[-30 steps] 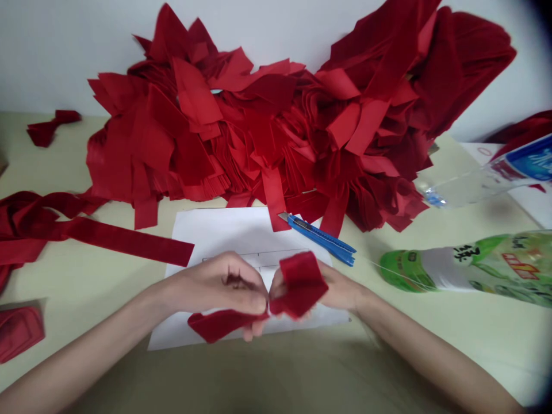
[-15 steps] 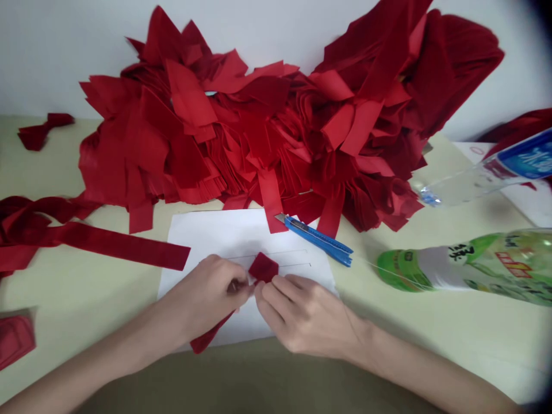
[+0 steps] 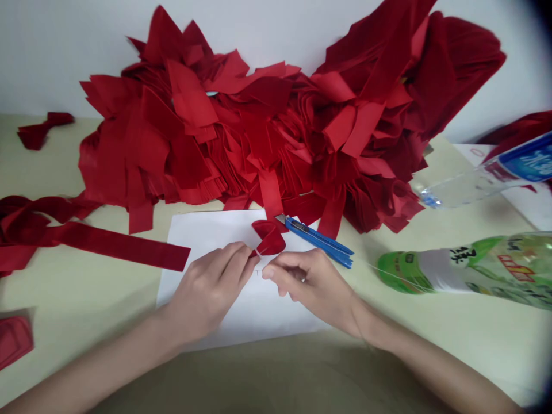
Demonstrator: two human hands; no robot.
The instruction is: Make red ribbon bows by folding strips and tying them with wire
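Note:
A small folded piece of red fabric (image 3: 268,238) sits on the upper part of a white paper sheet (image 3: 207,230), curled into a loop. My left hand (image 3: 209,290) pinches its lower end between the fingertips. A thin white thread (image 3: 260,251) runs from that fabric towards my right hand (image 3: 306,282). The right thumb and fingers are pinched together around the thread, a little apart from the fabric. Where the thread ends is hard to tell.
A blue utility knife (image 3: 317,241) lies just right of the fabric, against a large heap of red fabric strips (image 3: 259,132). A long red strip (image 3: 107,244) lies to the left. A green-labelled bottle (image 3: 474,270) and a clear water bottle (image 3: 483,181) lie on the right.
The red fabric has gone from a flat square with a hanging tail to a curled loop, higher on the paper. My right hand has lifted off it and now pinches the thread.

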